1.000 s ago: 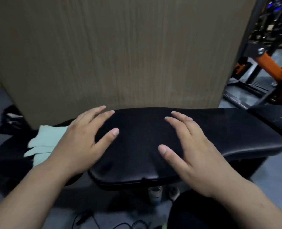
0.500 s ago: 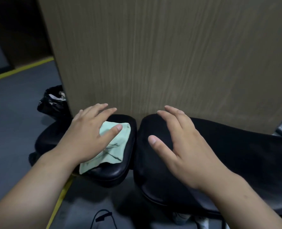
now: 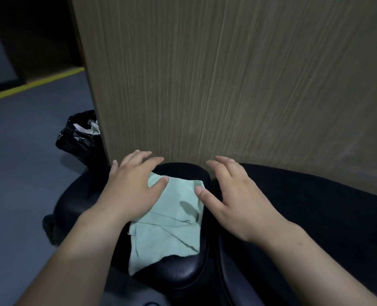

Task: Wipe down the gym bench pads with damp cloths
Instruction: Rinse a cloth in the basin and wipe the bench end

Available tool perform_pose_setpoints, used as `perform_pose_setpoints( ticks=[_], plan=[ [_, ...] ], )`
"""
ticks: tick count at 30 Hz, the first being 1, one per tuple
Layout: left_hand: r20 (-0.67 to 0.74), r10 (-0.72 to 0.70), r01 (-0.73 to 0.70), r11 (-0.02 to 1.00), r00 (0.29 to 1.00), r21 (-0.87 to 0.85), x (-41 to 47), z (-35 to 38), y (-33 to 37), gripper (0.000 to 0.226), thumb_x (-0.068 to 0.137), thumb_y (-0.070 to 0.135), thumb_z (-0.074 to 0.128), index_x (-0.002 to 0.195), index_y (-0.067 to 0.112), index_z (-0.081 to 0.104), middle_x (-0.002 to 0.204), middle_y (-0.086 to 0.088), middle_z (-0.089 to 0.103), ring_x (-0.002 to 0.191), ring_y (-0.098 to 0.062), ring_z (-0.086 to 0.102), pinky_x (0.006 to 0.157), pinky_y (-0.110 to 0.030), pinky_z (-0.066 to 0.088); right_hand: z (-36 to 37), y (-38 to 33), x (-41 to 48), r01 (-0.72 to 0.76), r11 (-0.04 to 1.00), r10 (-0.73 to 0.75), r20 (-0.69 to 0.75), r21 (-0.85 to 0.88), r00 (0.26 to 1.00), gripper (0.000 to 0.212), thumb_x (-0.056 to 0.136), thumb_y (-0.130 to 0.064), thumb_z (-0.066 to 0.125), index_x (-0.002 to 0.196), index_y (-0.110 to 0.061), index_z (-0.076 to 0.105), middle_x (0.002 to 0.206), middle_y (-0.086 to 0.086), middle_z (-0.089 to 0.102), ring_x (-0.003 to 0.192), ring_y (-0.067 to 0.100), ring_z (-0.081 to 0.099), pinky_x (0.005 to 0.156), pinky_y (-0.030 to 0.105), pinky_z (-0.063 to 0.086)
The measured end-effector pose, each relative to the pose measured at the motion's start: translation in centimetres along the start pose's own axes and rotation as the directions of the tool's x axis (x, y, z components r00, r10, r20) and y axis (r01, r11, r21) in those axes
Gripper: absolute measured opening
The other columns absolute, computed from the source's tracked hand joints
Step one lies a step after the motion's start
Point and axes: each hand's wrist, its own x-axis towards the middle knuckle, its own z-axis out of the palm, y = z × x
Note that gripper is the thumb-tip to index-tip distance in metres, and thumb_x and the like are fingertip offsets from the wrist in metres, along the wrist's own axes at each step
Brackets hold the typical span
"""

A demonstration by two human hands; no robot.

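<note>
A pale green cloth [image 3: 169, 226] lies spread on the small black seat pad [image 3: 183, 270] of the bench. My left hand [image 3: 132, 188] rests flat on the cloth's far left part, fingers spread. My right hand [image 3: 233, 195] hovers at the gap between the seat pad and the long black back pad [image 3: 326, 228], fingers apart, its thumb tip at the cloth's right edge. Neither hand grips the cloth.
A tall wood-grain panel [image 3: 227, 85] stands right behind the bench. A black rubbish bag [image 3: 79, 138] sits on the grey floor at the left. A yellow floor line [image 3: 33, 85] runs across the far left.
The view has swung left from the long pad to the seat pad. Both hands have moved left; my left hand now lies on the green cloth and my right thumb reaches its edge.
</note>
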Motion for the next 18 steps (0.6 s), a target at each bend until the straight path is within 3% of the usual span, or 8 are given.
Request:
perform_pose_setpoints(
  ticks=[7,12,16,18],
  plan=[
    [0.062,-0.048,0.049,0.999,0.997,-0.014,2.1,1.6,-1.3,0.044,0.093,0.028,0.054,0.137,0.035,0.055,0.155,0.012,0.033,0.149,-0.009,0.008,0.121,-0.054,0.001,2.7,0.2,3.2,-0.023,0.997,0.031,0.110,-0.078,0.993,0.073,0.093,-0.065,0.040,0.151,-0.022,0.028,0.163,0.002,0.012,0.151,0.016,0.002,0.122,0.041,0.014],
    [0.079,-0.079,0.078,0.997,0.994,0.021,2.6,2.2,-1.5,0.033,0.092,0.029,0.053,0.122,0.035,0.064,0.149,0.012,0.041,0.147,-0.011,0.016,0.119,-0.057,0.005,3.9,0.6,3.8,-0.059,0.987,0.089,0.205,-0.148,0.975,0.066,0.094,-0.063,0.041,0.145,-0.020,0.040,0.165,0.006,0.004,0.151,0.020,-0.006,0.123,0.046,0.006],
    [0.069,-0.073,0.071,0.997,0.995,0.033,2.4,2.1,-1.1,0.005,0.087,0.030,0.057,0.090,0.031,0.059,0.116,0.015,0.051,0.121,-0.013,0.041,0.115,-0.056,0.021,4.3,0.7,3.9,-0.048,0.997,0.057,0.139,-0.065,0.989,0.048,0.093,-0.054,0.052,0.127,-0.020,0.054,0.157,0.001,0.027,0.151,0.019,0.007,0.122,0.045,0.014],
    [0.040,-0.044,0.043,0.999,0.998,0.009,2.1,1.7,-0.6,0.008,0.083,0.029,0.060,0.080,0.029,0.052,0.099,0.015,0.052,0.102,-0.013,0.048,0.102,-0.047,0.037,4.3,0.9,3.7,-0.010,1.000,0.011,0.062,-0.029,0.998,0.032,0.093,-0.045,0.057,0.115,-0.022,0.057,0.141,-0.004,0.045,0.146,0.016,0.022,0.118,0.043,0.023]
  ],
)
